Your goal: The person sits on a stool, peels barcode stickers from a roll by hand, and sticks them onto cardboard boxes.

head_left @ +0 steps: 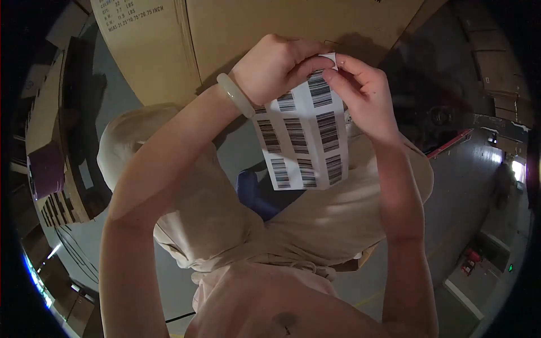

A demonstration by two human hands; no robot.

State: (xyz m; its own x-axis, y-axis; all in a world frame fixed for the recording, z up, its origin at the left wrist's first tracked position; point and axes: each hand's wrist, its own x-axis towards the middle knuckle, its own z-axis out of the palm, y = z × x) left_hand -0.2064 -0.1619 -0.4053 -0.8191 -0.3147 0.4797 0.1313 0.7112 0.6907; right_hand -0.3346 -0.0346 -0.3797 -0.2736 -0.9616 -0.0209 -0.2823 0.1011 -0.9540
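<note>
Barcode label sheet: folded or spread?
Spread: the barcode label sheet hangs with three columns showing; the left hand hides part of its top.

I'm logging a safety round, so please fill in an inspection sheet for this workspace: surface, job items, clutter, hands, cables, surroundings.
Surface: grey floor, seen around the person's legs.
Job items: barcode sheet, held up before a large carton with printed text; its top corner looks bent.
Clutter: purple item at left, red item at right; neither identifiable.
Left hand: pinches the sheet's top; bangle on wrist.
Right hand: thumb and fingers at the top right corner.
Cables: thin dark strands on the floor at left, possibly cords.
Surroundings: slatted wooden structure at left; dim boxes at right.
</note>
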